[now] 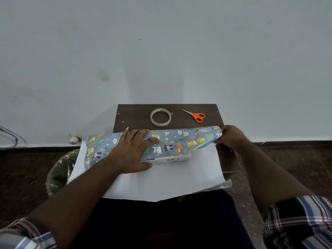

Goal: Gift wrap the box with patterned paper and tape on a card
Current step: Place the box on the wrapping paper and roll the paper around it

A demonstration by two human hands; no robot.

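1. Box lying on the white underside of the patterned paper, long axis running left to right across the small brown table; only its near face and right end showing.
2. Far flap of the paper folded over the box toward the body, printed side up, covering the top of the box.
3. Left hand resting flat on that flap over the left part of the box, fingers straight and spread, pressing down, thumb along the near side.
4. Right hand just beyond the right end of the box, fingers curled round the curled right edge of the flap, pinching it.
5. Left hand nearer the box; right hand off its end. Likely next: pulling the flap taut along the long axis, then bringing up the near flap, which lies between the box and the body.
6. Tape roll and orange scissors beyond the box, well apart from both hands, scissors to the right of the tape.
7. Bin with a clear liner to the left of the box, below table level; contents dark and greenish, not identifiable.
8. No card visible.
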